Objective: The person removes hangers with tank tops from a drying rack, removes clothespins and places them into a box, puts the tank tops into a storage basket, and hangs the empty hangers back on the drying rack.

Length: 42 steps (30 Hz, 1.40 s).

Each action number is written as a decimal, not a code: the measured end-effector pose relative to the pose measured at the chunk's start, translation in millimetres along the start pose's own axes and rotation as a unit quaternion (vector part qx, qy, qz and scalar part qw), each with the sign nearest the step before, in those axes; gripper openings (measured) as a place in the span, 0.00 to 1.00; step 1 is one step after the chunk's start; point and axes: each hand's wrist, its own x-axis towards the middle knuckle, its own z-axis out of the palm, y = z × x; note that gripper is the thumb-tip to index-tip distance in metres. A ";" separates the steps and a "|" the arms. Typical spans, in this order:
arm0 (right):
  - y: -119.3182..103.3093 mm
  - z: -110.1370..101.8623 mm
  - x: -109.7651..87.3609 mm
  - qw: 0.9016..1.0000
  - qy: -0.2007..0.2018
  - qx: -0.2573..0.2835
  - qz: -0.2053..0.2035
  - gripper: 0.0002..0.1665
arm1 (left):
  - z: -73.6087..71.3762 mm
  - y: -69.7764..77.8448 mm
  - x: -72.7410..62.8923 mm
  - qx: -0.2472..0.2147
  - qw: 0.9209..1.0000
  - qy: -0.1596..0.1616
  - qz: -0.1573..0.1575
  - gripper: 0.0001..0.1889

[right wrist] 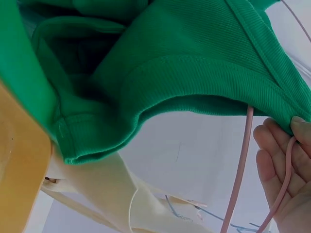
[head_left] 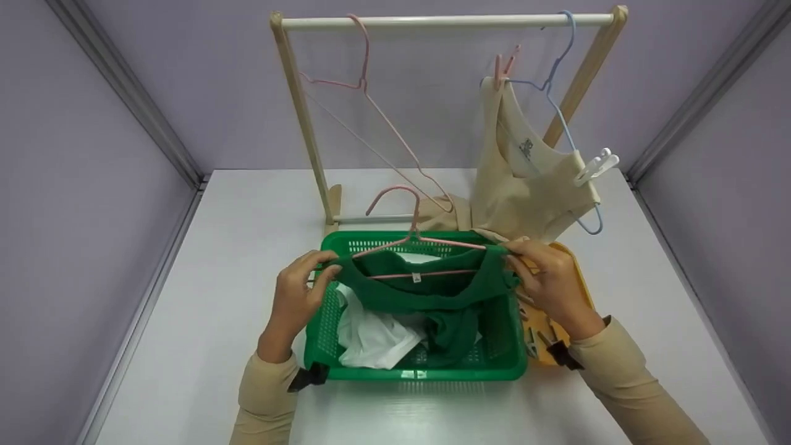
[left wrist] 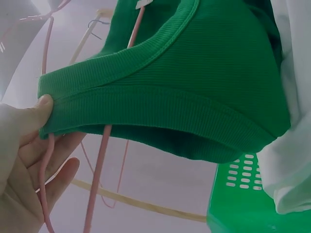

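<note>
My left hand (head_left: 300,293) pinches one shoulder strap of a green ribbed tank top (head_left: 405,301) between thumb and fingers. The other strap is pinched by my right hand (head_left: 550,281). A pink hanger (head_left: 450,242) runs through the top, its hook standing up above the neckline. In the left wrist view, the strap (left wrist: 73,99) lies over the hanger's end, and the pink wire passes across the palm. The right wrist view likewise has the hanger wire (right wrist: 286,174) against the right hand's fingers. The lower part of the top hangs into a green basket (head_left: 420,374).
White cloth (head_left: 377,337) lies in the basket. An orange tray (head_left: 584,287) with several clothespins sits to its right. Behind stands a rack (head_left: 445,22) bearing an unloaded pink hanger (head_left: 395,133) and a blue hanger (head_left: 562,117) with a clipped beige tank top (head_left: 519,198).
</note>
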 end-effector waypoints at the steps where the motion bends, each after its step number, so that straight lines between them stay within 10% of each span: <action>1: -0.6 1.7 0.2 1.000 -0.001 0.007 -0.001 0.17 | 0.9 0.5 0.4 -0.009 1.000 -0.002 -0.001 0.07; 27: -2.2 5.6 -4.7 1.000 -0.013 0.018 0.002 0.18 | 5.6 4.2 3.5 -0.035 0.999 -0.031 -0.014 0.07; 42: 18.6 -12.1 -10.5 0.996 0.012 -0.048 0.071 0.10 | 0.3 -1.4 1.0 -0.020 0.999 -0.001 -0.030 0.07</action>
